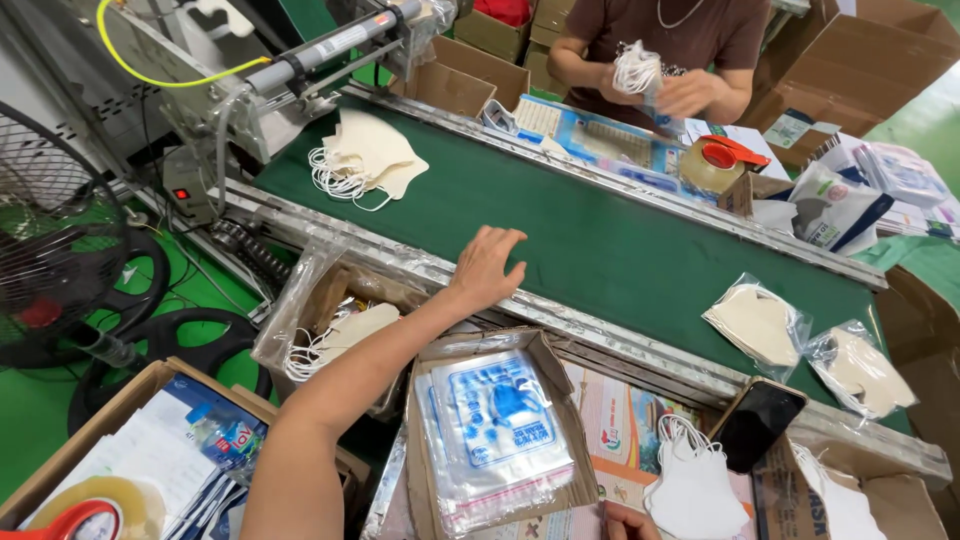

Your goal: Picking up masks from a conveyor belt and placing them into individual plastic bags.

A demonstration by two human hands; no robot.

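My left hand [487,265] stretches forward with fingers spread, holding nothing, over the near metal rail of the green conveyor belt [560,235]. A pile of cream face masks [365,160] with white ear loops lies on the belt well to the far left of it. Two cream masks in clear bags [757,322] [860,370] lie on the belt to the right. Under my forearm stands an open carton of printed clear bags [495,420]. Only a sliver of my right hand [622,522] shows at the bottom edge, beside a stack of white masks [690,480].
Across the belt a co-worker holds a bundle of white masks [637,70]. A tape dispenser [715,160] and packages sit by them. A black phone [757,422] lies at the near rail. A fan [50,240] stands left, and a clear-lined box of masks [340,335] sits below the rail.
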